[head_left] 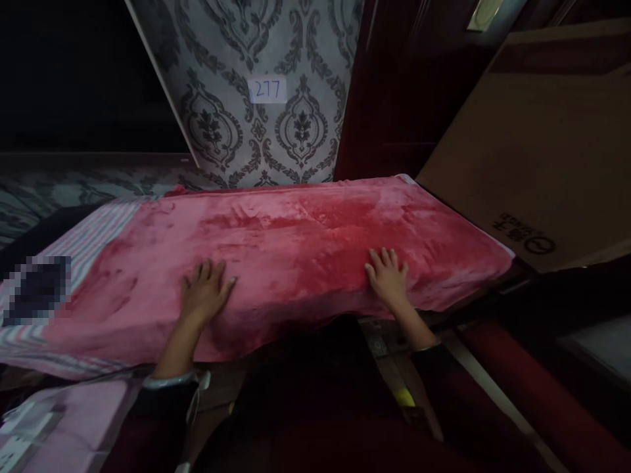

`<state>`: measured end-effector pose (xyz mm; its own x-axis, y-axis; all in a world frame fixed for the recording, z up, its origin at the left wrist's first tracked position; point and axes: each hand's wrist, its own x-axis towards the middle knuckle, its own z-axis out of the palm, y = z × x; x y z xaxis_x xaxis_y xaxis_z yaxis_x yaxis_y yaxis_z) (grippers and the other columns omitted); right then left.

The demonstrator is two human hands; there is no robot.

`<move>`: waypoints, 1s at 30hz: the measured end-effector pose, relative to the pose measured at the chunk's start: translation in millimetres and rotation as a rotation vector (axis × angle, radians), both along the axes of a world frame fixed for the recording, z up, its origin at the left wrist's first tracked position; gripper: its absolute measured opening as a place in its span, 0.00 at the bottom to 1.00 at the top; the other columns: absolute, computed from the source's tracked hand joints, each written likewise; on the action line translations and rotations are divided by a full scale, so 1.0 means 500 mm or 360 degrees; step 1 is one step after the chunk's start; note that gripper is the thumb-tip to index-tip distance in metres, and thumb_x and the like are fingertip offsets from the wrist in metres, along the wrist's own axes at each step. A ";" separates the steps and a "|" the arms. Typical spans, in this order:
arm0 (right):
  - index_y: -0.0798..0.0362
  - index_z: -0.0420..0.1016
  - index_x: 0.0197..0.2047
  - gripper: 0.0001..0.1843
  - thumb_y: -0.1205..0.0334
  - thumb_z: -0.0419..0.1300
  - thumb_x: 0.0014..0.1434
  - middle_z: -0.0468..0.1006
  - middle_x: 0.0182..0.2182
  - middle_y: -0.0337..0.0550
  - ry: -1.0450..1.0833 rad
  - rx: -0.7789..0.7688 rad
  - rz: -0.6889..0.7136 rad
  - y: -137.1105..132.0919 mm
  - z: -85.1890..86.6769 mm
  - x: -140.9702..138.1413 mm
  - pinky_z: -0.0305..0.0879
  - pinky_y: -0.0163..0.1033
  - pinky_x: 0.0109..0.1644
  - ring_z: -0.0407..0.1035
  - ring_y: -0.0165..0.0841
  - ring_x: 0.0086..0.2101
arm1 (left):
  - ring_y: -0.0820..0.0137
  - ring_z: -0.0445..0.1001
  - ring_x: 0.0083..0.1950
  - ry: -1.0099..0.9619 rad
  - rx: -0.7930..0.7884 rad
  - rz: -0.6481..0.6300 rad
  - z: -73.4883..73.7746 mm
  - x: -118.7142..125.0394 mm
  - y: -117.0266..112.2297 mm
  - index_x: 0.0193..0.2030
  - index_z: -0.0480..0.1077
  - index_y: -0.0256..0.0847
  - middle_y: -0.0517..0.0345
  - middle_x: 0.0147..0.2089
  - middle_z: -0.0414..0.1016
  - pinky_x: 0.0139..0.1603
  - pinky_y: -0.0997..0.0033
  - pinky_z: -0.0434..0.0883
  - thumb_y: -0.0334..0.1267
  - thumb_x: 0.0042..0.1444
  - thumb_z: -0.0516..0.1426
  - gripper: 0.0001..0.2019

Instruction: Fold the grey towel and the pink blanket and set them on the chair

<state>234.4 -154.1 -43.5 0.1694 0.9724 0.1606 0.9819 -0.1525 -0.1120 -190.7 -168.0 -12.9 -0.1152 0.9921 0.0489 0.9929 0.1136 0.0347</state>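
A red and pink plush blanket [276,249] is spread over a long low surface in front of me and hangs down over its near edge. My left hand [204,292] lies palm down on the paler left half of the blanket, fingers spread. On the redder right part rests my right hand [388,276], also flat with the fingers apart. Neither hand grasps anything. Beneath the blanket's left end shows a striped cloth [106,226] in white, blue and pink.
A large cardboard box [552,138] leans at the right, against the blanket's end. Behind are a patterned wall, a paper marked 277 [267,89], a dark screen [83,79] and a dark red door [394,85]. A pink stool [81,420] with a power strip [24,437] stands lower left.
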 end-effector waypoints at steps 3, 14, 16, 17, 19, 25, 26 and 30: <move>0.47 0.61 0.76 0.30 0.52 0.46 0.74 0.52 0.77 0.50 0.0077 -0.0042 0.0436 0.018 0.026 -0.127 0.46 0.66 0.73 0.44 0.50 0.75 | 0.45 0.47 0.81 -0.0018 0.0033 -0.0026 0.009 0.029 0.024 0.77 0.58 0.38 0.36 0.80 0.47 0.73 0.30 0.52 0.49 0.72 0.44 0.31; 0.41 0.55 0.78 0.34 0.40 0.46 0.74 0.52 0.76 0.37 0.0159 -0.0183 0.1090 0.072 0.031 -0.316 0.43 0.59 0.77 0.45 0.45 0.75 | 0.48 0.49 0.80 0.0048 0.0019 -0.0189 -0.016 0.066 0.059 0.77 0.58 0.42 0.44 0.81 0.49 0.75 0.35 0.53 0.49 0.71 0.43 0.31; 0.41 0.56 0.77 0.33 0.41 0.46 0.74 0.52 0.76 0.38 0.0140 -0.0186 0.0929 0.091 0.026 -0.254 0.44 0.60 0.76 0.44 0.44 0.75 | 0.48 0.49 0.80 0.0055 0.0028 -0.0193 -0.019 0.061 0.062 0.76 0.59 0.42 0.43 0.81 0.50 0.75 0.35 0.53 0.49 0.71 0.43 0.31; 0.41 0.56 0.77 0.33 0.42 0.46 0.75 0.52 0.76 0.39 0.0125 -0.0189 0.0827 0.100 0.024 -0.215 0.44 0.61 0.76 0.44 0.44 0.75 | 0.48 0.49 0.80 0.0055 0.0033 -0.0195 -0.021 0.060 0.063 0.76 0.59 0.42 0.43 0.81 0.50 0.74 0.35 0.53 0.49 0.71 0.43 0.31; 0.42 0.57 0.77 0.32 0.44 0.46 0.75 0.52 0.76 0.42 0.0092 -0.0188 0.0595 0.115 0.021 -0.126 0.45 0.63 0.75 0.45 0.46 0.75 | 0.49 0.49 0.80 0.0047 0.0049 -0.0198 -0.022 0.060 0.064 0.76 0.59 0.42 0.43 0.81 0.50 0.74 0.35 0.53 0.49 0.71 0.43 0.31; 0.45 0.57 0.77 0.30 0.50 0.42 0.76 0.53 0.76 0.45 -0.0043 -0.0244 -0.0089 0.107 0.020 0.133 0.47 0.65 0.74 0.46 0.47 0.74 | 0.48 0.49 0.80 0.0043 0.0058 -0.0198 -0.024 0.061 0.065 0.76 0.60 0.40 0.43 0.81 0.50 0.75 0.34 0.53 0.49 0.71 0.42 0.31; 0.46 0.57 0.77 0.30 0.50 0.42 0.76 0.52 0.77 0.45 -0.0058 -0.0253 -0.0161 0.102 0.020 0.161 0.48 0.65 0.74 0.46 0.47 0.74 | 0.48 0.49 0.80 0.0046 0.0058 -0.0200 -0.023 0.062 0.065 0.76 0.60 0.39 0.42 0.80 0.50 0.75 0.34 0.53 0.48 0.71 0.41 0.31; 0.47 0.55 0.78 0.31 0.52 0.41 0.76 0.50 0.77 0.44 -0.0085 -0.0260 -0.0274 0.089 0.018 0.214 0.48 0.64 0.74 0.44 0.47 0.75 | 0.48 0.49 0.80 0.0043 0.0050 -0.0185 -0.020 0.064 0.064 0.76 0.59 0.38 0.42 0.80 0.50 0.75 0.36 0.52 0.48 0.71 0.41 0.32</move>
<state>341.1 -109.3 -34.5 0.3303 0.9437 0.0166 0.9438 -0.3299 -0.0207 -158.5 -136.0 -23.0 0.0024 0.9966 0.0819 1.0000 -0.0032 0.0093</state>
